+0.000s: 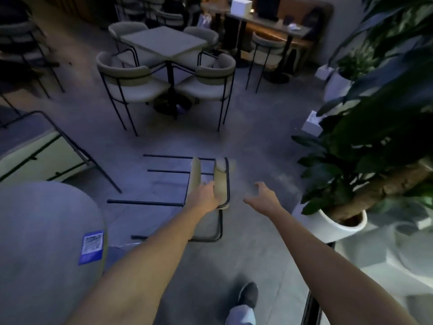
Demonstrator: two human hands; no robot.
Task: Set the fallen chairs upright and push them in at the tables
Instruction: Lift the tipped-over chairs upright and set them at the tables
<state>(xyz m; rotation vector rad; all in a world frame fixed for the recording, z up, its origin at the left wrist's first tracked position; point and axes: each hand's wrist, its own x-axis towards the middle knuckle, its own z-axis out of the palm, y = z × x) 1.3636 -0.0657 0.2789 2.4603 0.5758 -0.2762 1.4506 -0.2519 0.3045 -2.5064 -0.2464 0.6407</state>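
Round table at near left of fallen chair, potted plant at its right. Chair on its side on the floor, legs pointing toward that table, curved back uppermost. Left hand on the backrest, fingers curled over its edge. Right hand just beside the chair, fingers spread, holding nothing. Risk: one-handed lift could twist the frame, swinging legs into the table or the pot.

Potted plant — white box beyond
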